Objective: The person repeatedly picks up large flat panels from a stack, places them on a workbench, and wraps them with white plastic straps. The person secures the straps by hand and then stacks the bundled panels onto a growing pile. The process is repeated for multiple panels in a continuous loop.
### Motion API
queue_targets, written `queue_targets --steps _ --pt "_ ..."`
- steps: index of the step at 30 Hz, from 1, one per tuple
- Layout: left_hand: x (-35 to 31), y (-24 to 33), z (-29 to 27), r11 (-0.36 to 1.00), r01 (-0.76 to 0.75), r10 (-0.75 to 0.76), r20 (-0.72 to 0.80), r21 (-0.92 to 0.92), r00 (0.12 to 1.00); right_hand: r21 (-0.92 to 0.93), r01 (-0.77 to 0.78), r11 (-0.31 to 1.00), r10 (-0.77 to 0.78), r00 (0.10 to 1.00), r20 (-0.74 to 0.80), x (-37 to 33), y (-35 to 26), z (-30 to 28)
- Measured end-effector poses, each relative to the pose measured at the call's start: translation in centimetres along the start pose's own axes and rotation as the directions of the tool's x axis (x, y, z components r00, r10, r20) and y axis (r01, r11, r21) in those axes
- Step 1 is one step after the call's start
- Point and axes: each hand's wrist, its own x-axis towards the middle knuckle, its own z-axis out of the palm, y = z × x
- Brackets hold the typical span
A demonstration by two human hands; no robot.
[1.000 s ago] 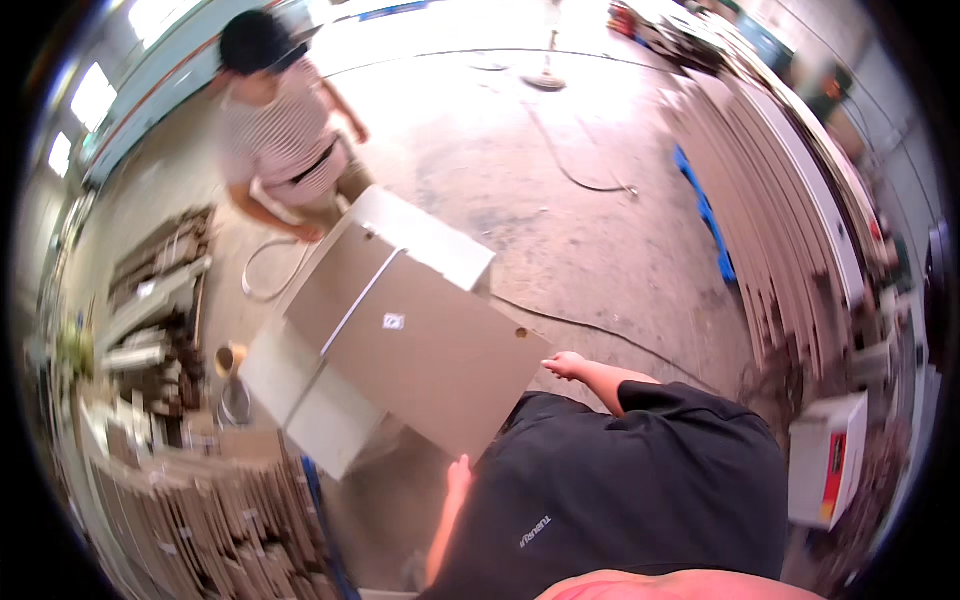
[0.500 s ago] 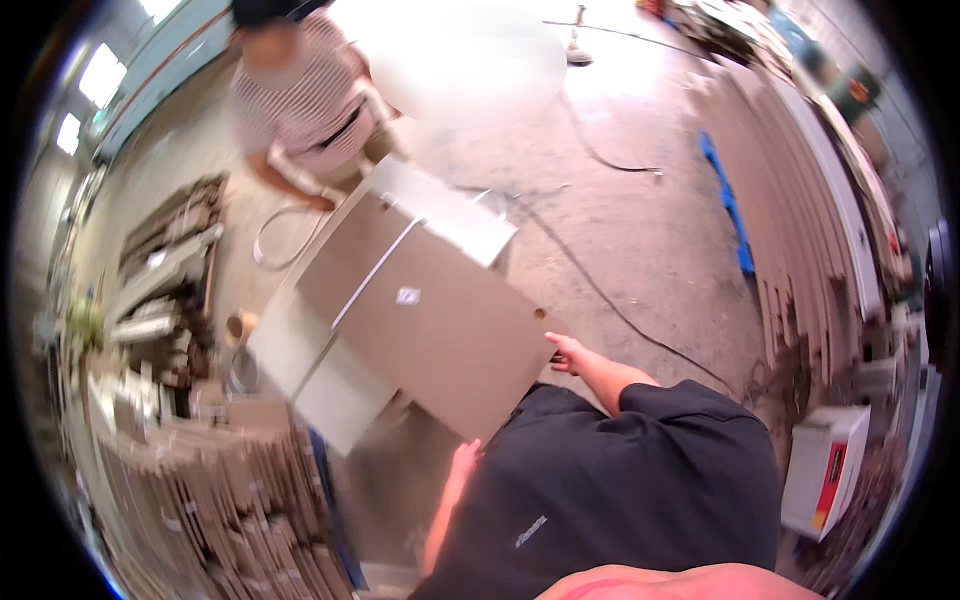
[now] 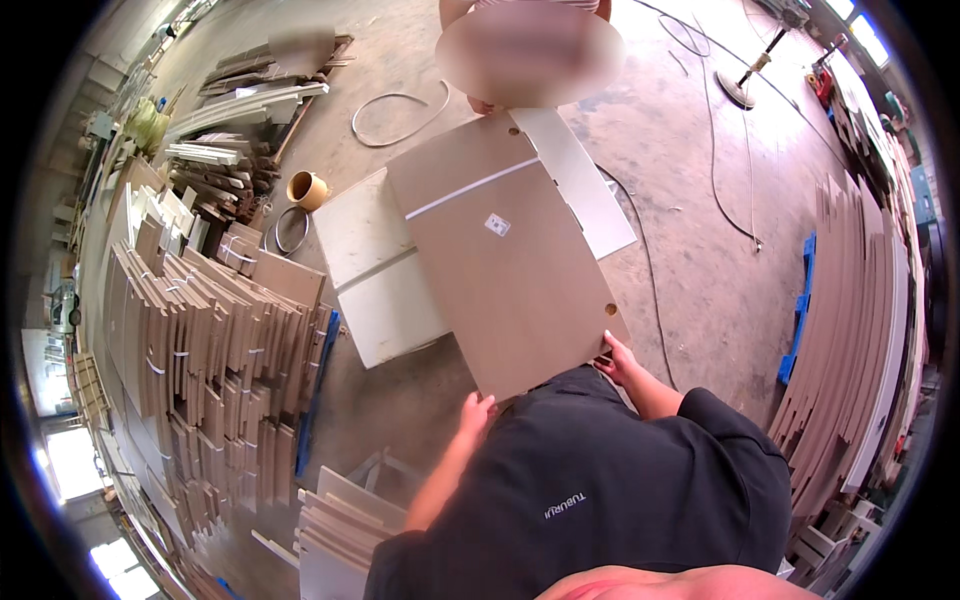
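Note:
A stack of flat brown panels (image 3: pixel 510 280) lies in front of me, with a white strap across its far part and a small white label on top. My left hand (image 3: pixel 476 412) grips its near left corner. At the near right corner, close to a round hole, my right hand (image 3: pixel 622 358) curls its fingers under the edge. A co-worker's hand (image 3: pixel 482 105) touches the far end. Beneath and beside the panels are white boards (image 3: pixel 372 235) on the left and a white board (image 3: pixel 585 190) on the right.
Strapped brown panels (image 3: pixel 220 350) stand at the left by a blue pallet. More long panels (image 3: pixel 840 320) lean at the right. A cable (image 3: pixel 655 270) and a loose hose (image 3: pixel 400 97) cross the floor. A cardboard tube (image 3: pixel 306 190) and scrap boards (image 3: pixel 250 105) lie at the far left.
My view has swung left, so the panels and the co-worker sit farther right in it. The panels now point more straight away from me. Both my hands are still at the near corners.

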Motion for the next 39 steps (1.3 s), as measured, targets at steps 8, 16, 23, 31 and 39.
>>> queue_targets --steps 8,16,23,31,39 --pt "8.5 10.0 1.1 0.995 -0.07 0.073 -0.042 0.067 0.996 -0.032 0.074 0.997 -0.072 0.996 0.051 6.1 -9.2 9.1" --pt "11.6 13.0 -2.7 0.929 -0.296 0.317 -0.062 0.222 0.946 -0.227 0.162 0.96 -0.122 0.976 0.179 5.7 -12.0 12.5" --pt "12.4 19.1 -7.8 0.957 -0.198 0.241 -0.194 0.214 0.951 -0.432 0.223 0.874 -0.241 0.97 0.015 3.0 -13.5 12.1" --pt "27.1 25.4 -30.7 0.909 0.015 0.36 -0.803 0.416 0.475 -0.408 0.592 0.695 -0.663 0.307 -0.683 -9.2 -30.1 -6.9" --pt "34.3 29.4 -34.1 0.983 -0.022 -0.079 -0.535 -0.18 0.841 -0.361 0.713 0.601 -0.745 0.336 -0.576 -17.3 -25.7 -0.7"
